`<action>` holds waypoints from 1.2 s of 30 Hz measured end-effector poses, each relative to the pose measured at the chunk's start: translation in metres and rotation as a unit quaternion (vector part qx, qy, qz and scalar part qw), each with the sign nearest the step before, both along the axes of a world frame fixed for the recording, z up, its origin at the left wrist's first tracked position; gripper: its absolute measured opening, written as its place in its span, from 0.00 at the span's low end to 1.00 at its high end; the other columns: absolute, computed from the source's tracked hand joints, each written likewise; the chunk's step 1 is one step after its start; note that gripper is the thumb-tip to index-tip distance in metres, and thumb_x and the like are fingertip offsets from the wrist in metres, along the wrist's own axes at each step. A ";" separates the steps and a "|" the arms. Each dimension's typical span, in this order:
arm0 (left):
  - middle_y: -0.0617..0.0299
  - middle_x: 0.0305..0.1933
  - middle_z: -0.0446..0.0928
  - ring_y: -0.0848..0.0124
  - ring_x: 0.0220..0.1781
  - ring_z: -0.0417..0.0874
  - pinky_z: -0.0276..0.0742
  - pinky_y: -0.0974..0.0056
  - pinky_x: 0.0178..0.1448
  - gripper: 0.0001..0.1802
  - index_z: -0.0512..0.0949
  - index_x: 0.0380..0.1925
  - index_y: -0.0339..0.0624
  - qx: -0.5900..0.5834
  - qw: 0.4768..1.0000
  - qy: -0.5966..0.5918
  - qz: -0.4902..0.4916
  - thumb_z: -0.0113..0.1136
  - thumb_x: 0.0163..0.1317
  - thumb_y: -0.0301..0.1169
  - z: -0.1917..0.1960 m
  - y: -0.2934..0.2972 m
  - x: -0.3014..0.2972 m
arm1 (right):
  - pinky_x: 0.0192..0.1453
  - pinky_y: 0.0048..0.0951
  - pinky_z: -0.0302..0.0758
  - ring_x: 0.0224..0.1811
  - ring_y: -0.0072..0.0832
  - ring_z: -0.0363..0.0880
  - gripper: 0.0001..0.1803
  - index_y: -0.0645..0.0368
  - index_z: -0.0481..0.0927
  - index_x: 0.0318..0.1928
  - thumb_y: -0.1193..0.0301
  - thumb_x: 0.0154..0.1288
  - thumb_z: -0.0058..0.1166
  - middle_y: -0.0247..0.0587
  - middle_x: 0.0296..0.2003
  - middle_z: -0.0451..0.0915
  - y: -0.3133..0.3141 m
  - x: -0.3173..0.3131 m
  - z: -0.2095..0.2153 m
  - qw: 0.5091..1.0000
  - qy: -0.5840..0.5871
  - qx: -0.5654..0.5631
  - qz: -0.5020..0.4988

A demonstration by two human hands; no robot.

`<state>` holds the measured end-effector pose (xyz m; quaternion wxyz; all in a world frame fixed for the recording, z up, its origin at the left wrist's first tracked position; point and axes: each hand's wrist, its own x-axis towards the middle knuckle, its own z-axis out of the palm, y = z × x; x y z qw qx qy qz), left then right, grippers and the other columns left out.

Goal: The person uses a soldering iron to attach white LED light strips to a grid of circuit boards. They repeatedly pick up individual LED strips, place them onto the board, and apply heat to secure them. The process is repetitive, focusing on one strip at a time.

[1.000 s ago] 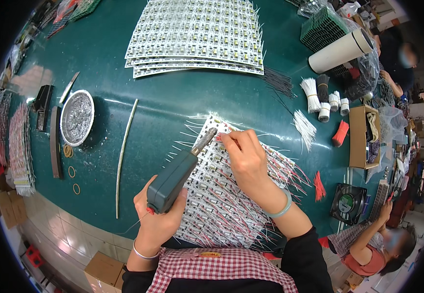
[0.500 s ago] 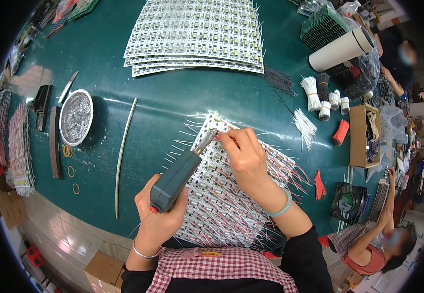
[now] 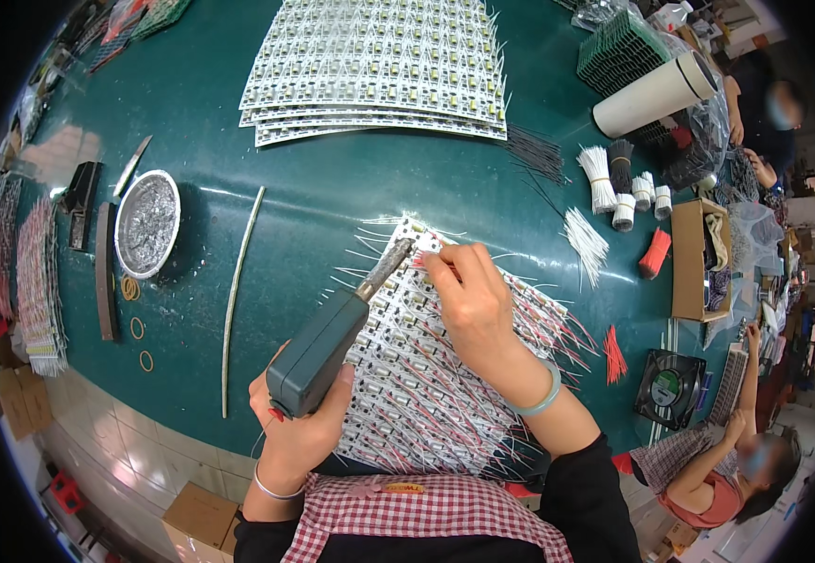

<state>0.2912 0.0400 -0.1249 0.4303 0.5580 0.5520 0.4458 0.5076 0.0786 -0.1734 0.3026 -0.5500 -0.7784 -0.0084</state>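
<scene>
My left hand point(image 3: 297, 430) grips a grey-green soldering gun point(image 3: 325, 345) whose metal tip points up and right onto the far corner of a white circuit panel point(image 3: 426, 394). That panel lies in front of me on the green table point(image 3: 332, 197), with red and white wires sticking out along its edges. My right hand point(image 3: 468, 296) rests on the panel just right of the tip and pinches a thin red wire point(image 3: 419, 260) against the board.
A stack of white circuit panels point(image 3: 379, 66) lies at the far side. A foil dish point(image 3: 146, 222), a thin rod point(image 3: 240, 291) and rubber bands lie to the left. Wire bundles point(image 3: 614, 188), a cardboard box point(image 3: 698, 258) and a small fan point(image 3: 670, 387) are right. Other people work at the right.
The soldering gun and my right hand have shifted slightly along the panel's far corner; otherwise things stay as they were.
</scene>
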 end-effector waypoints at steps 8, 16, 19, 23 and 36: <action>0.57 0.34 0.83 0.75 0.32 0.82 0.75 0.71 0.35 0.11 0.82 0.34 0.29 -0.016 1.000 0.018 0.012 0.69 0.49 0.18 0.003 -0.008 -0.007 | 0.35 0.33 0.72 0.37 0.36 0.74 0.15 0.68 0.79 0.41 0.82 0.48 0.59 0.43 0.36 0.75 -0.012 -0.005 0.011 0.999 0.021 0.010 0.025; 0.58 0.32 0.81 0.77 0.31 0.80 0.74 0.71 0.34 0.10 0.81 0.35 0.29 -0.029 0.999 -0.019 0.010 0.67 0.51 0.18 -0.003 -0.014 -0.010 | 0.34 0.34 0.73 0.36 0.36 0.73 0.15 0.68 0.80 0.41 0.83 0.49 0.59 0.42 0.36 0.74 -0.016 -0.007 0.005 1.000 0.011 -0.023 0.016; 0.60 0.31 0.80 0.77 0.29 0.78 0.73 0.71 0.33 0.09 0.81 0.35 0.29 -0.041 0.999 -0.023 0.008 0.66 0.51 0.18 -0.003 -0.014 -0.009 | 0.34 0.33 0.73 0.38 0.36 0.74 0.15 0.68 0.80 0.42 0.82 0.49 0.59 0.42 0.36 0.74 -0.017 -0.008 0.004 0.999 0.009 -0.029 0.013; 0.61 0.30 0.79 0.78 0.27 0.77 0.71 0.71 0.32 0.08 0.80 0.33 0.30 -0.039 0.999 -0.011 0.004 0.65 0.52 0.18 -0.002 -0.013 -0.007 | 0.35 0.33 0.74 0.39 0.36 0.74 0.16 0.68 0.80 0.42 0.82 0.49 0.58 0.43 0.37 0.74 -0.018 -0.009 0.003 0.999 0.006 -0.032 0.016; 0.60 0.26 0.76 0.78 0.25 0.75 0.70 0.70 0.29 0.06 0.80 0.31 0.31 -0.020 0.999 0.041 -0.027 0.65 0.52 0.18 -0.003 -0.011 -0.008 | 0.38 0.33 0.74 0.38 0.37 0.74 0.17 0.70 0.79 0.42 0.83 0.48 0.58 0.44 0.36 0.74 -0.018 -0.013 0.004 1.000 0.002 -0.023 0.014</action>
